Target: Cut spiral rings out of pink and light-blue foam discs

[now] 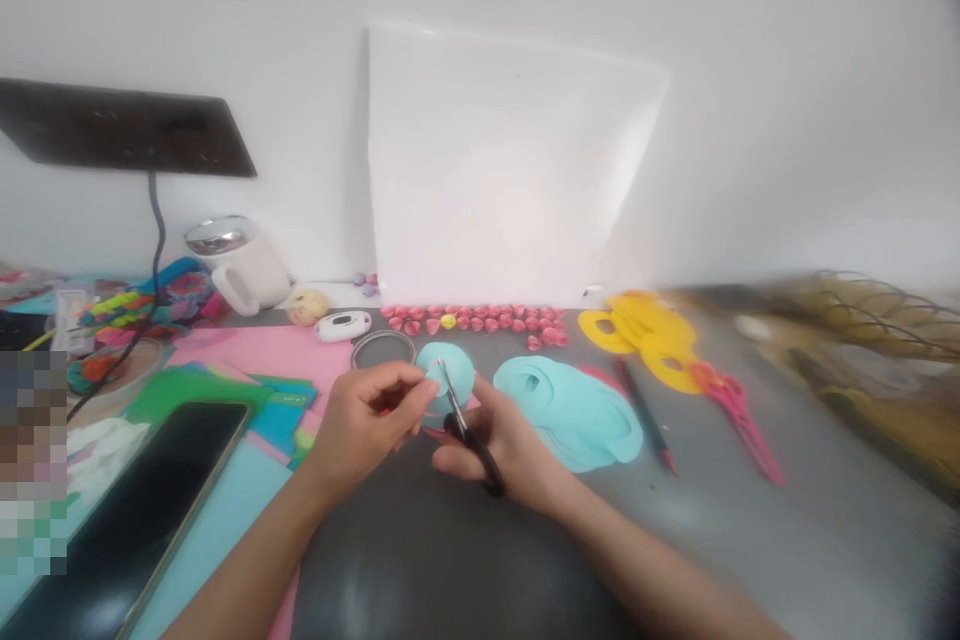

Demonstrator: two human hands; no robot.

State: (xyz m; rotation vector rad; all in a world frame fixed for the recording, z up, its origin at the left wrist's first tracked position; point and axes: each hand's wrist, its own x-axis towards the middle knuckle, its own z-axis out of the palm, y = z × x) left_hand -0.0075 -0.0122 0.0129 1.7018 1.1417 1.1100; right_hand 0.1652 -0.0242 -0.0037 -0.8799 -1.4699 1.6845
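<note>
Fingers (401, 377) pinching paper (462, 368) (turquoise), forearms (259, 535) converging

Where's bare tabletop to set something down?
Bare grey table shows between the left forearm and right forearm, and on the near side of the pink scissors. Crowded: leftward, with phone and paper sheets; also around the blue discs.

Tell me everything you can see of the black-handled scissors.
The scissors have a black, smooth-looking handle and a slim, silvery blade end that looks like metal. They are held up in the right hand, slanting, with the tip pointing away from the person and slightly left. The blade end lies across a light-blue paper disc, whose edge the left hand pinches. How far the blades are open is too blurred to tell.
</note>
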